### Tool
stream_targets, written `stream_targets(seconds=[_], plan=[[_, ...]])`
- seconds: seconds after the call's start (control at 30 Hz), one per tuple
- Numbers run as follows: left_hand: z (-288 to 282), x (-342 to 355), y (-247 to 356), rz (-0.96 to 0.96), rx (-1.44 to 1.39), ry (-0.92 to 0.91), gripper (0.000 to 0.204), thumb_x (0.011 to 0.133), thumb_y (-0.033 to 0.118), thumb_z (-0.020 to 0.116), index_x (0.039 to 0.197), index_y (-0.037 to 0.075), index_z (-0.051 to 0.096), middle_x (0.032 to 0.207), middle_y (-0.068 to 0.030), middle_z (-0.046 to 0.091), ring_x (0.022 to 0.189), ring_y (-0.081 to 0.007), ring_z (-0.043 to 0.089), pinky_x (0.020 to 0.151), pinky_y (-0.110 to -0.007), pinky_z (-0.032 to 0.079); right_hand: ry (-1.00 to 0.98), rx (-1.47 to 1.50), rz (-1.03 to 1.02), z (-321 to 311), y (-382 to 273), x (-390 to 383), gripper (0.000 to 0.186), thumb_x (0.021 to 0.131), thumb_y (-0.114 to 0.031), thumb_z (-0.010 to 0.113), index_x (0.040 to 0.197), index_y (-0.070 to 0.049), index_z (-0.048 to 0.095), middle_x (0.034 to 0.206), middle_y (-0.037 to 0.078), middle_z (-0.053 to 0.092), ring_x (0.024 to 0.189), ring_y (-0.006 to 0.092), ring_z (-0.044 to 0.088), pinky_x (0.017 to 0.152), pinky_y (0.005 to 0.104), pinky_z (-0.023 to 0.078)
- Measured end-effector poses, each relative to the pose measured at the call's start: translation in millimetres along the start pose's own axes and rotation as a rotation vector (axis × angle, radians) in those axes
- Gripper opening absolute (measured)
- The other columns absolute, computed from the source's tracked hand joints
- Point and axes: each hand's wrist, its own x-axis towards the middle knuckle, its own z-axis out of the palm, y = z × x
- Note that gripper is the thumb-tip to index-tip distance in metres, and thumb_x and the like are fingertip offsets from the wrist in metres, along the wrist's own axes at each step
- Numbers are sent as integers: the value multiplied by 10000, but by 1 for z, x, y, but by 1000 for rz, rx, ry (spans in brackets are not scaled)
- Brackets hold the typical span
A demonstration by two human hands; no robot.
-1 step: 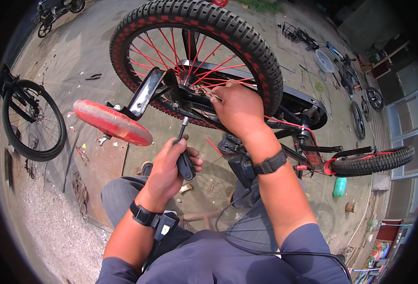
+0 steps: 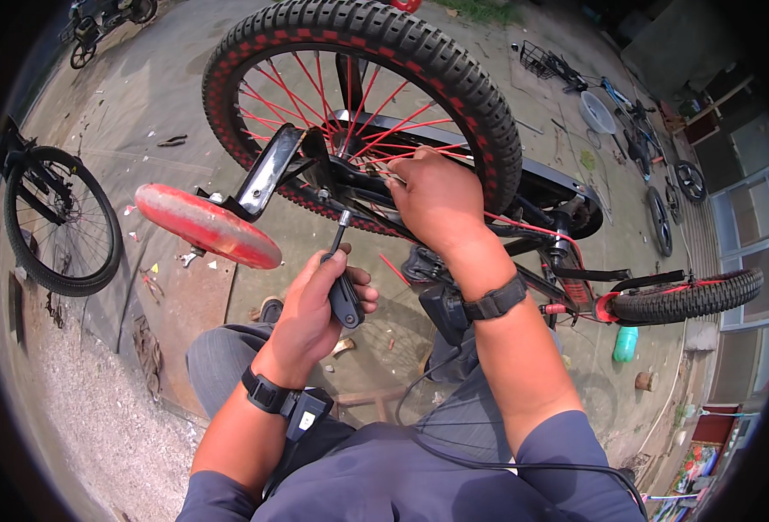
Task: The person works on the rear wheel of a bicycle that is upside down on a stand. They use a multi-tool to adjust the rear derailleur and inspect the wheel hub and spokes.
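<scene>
A small bicycle lies upside down in front of me, its rear wheel (image 2: pixel 454 70) up, with a black tyre and red spokes. A red training wheel (image 2: pixel 206 226) hangs from a black bracket (image 2: pixel 267 174) at the left. My left hand (image 2: pixel 310 317) is closed around the black handle of a tool (image 2: pixel 346 300); the tool's thin shaft points up to the axle area. My right hand (image 2: pixel 436 200) rests on the frame by the hub, fingers curled in among the spokes. What those fingers grip is hidden. Both wrists carry black bands.
The bicycle's front wheel (image 2: pixel 689 296) lies to the right, a green bottle (image 2: pixel 625 344) below it. Another bicycle's wheel (image 2: pixel 58 222) stands at the left. More bicycles (image 2: pixel 654 165) and a wire basket (image 2: pixel 545 61) lie far right on the concrete. Gravel borders the lower left.
</scene>
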Motion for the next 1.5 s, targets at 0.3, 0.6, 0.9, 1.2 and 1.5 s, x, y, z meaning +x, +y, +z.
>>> stream_targets(seconds=[0.3,0.6,0.9,1.2,1.5], plan=[[22,33,-4,19,-177,-32,345,1093,396,557,1218,75,561,971,-142,694,827,-269,730,721,-409,622,25,21,26,10,-8,8,155,931,-246,686,1021,-158,776,974,75,710,876,316,706,716,447,566],[29,45,-1,-19,-314,-113,399,1092,445,536,1263,91,603,940,-105,695,805,-266,724,711,-407,613,73,30,34,15,-7,8,132,903,-224,706,986,-139,763,941,80,700,842,313,704,696,447,562],[35,49,1,-108,-617,-280,440,1078,476,531,1257,89,642,1009,-81,650,828,-207,668,711,-341,594,71,55,43,16,-6,7,136,898,-221,711,998,-148,771,946,70,709,845,304,709,698,435,564],[44,45,0,14,-263,-39,369,1065,486,573,1178,140,634,846,-34,626,676,-183,601,584,-356,487,125,64,30,21,-2,6,118,896,-215,709,972,-143,764,933,70,714,849,304,709,700,431,565],[47,46,-6,76,-235,-29,387,1081,443,569,1221,83,558,862,-56,600,643,-197,628,553,-366,545,148,94,39,24,0,4,82,890,-192,700,911,-123,738,900,71,707,831,306,706,676,435,563]])
